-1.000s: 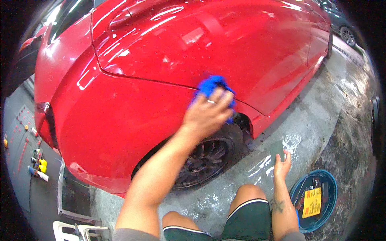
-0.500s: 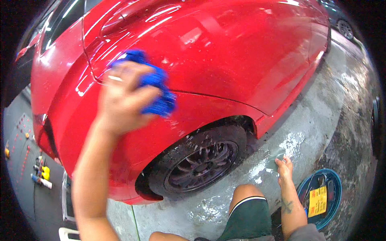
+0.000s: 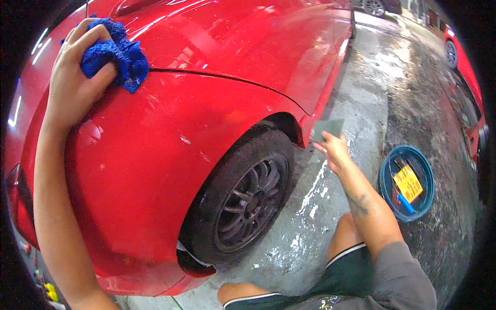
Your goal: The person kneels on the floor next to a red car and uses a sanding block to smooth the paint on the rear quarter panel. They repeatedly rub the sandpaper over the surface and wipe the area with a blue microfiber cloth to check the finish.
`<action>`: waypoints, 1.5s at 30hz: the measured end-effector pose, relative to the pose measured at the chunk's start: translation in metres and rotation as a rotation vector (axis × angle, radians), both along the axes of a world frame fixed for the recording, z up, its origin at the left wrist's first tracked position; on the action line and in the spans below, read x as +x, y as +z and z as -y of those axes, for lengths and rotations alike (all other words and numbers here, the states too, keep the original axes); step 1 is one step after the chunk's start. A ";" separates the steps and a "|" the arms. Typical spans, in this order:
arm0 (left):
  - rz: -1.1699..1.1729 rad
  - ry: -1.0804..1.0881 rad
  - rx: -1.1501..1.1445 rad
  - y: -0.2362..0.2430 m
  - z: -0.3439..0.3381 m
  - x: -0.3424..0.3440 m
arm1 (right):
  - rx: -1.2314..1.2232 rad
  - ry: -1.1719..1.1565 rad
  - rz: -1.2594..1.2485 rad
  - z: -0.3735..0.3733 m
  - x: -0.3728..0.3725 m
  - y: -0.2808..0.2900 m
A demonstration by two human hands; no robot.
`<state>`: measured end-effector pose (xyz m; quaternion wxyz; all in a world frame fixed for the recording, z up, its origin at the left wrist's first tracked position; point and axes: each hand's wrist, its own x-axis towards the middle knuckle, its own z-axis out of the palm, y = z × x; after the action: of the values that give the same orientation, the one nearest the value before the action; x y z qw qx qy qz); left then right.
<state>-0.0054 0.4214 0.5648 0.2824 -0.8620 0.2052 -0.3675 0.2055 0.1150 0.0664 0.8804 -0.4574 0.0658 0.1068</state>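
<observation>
My left hand (image 3: 74, 85) is closed on a crumpled blue cloth (image 3: 123, 56). It presses the cloth against the wet rear side of a red car (image 3: 206, 108), above and left of the wheel arch. My right hand (image 3: 336, 152) pinches a thin, grey-green rectangular sheet (image 3: 330, 127) between thumb and fingers. That sheet is held up just right of the wheel arch, beside the lower body edge. Between my two arms is the car's wheel (image 3: 252, 199), with a dark multi-spoke rim. Droplets and light smears mark the red paint.
On the wet floor (image 3: 305, 227) at right stands a blue-green tub (image 3: 384, 181). Inside lie a yellow packet (image 3: 408, 183) and a blue-handled item (image 3: 406, 203). A second red car (image 3: 465, 82) is at the far right, a dark car (image 3: 374, 6) at the top.
My left hand and the blue cloth have moved up and left over the paint. My right hand has risen toward the car's lower edge, and its sheet now shows clearly. The view has shifted right.
</observation>
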 end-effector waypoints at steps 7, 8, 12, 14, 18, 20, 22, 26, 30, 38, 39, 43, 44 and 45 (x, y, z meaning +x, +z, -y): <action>-0.019 0.007 -0.043 0.001 0.009 -0.004 | -0.412 -0.364 0.513 -0.114 -0.048 0.111; 0.003 0.012 -0.031 0.000 0.009 -0.004 | -0.485 -0.462 0.601 -0.120 -0.062 0.121; 0.004 -0.020 -0.021 -0.002 0.009 0.001 | -0.700 -0.707 0.883 -0.141 -0.072 0.119; 0.029 0.003 -0.039 -0.005 0.006 0.002 | -0.715 -0.685 0.905 -0.153 -0.074 0.112; 0.005 0.047 -0.065 -0.002 0.011 0.001 | -0.633 -0.636 0.960 -0.168 -0.084 0.098; 0.006 0.037 -0.046 -0.001 0.011 0.003 | -0.636 -0.623 0.970 -0.169 -0.088 0.095; 0.001 0.056 -0.033 -0.002 0.013 0.005 | -0.662 -0.584 0.975 -0.172 -0.090 0.095; -0.005 0.102 -0.004 0.000 0.018 0.001 | -0.651 -0.439 0.938 -0.174 -0.097 0.099; 0.030 0.169 0.007 -0.009 0.030 0.000 | -0.643 -0.428 0.962 -0.179 -0.129 0.114; 0.026 0.207 0.045 -0.011 0.040 0.005 | -0.604 -0.357 1.276 -0.187 -0.204 0.118; 0.022 0.210 0.026 -0.011 0.041 0.005 | -0.579 -0.420 1.199 -0.185 -0.174 0.111; 0.037 0.188 0.028 -0.007 0.043 0.006 | -0.667 -0.469 0.735 -0.169 -0.078 0.097; 0.036 0.199 0.032 -0.008 0.043 0.006 | -0.663 -0.466 0.680 -0.173 -0.072 0.093; 0.039 0.213 0.036 -0.008 0.041 0.004 | -0.596 -0.481 0.763 -0.175 -0.092 0.107</action>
<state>-0.0015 0.3803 0.5572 0.3391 -0.8665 0.1135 -0.3483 0.1132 0.2904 0.1733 0.6733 -0.6658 -0.1281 -0.2949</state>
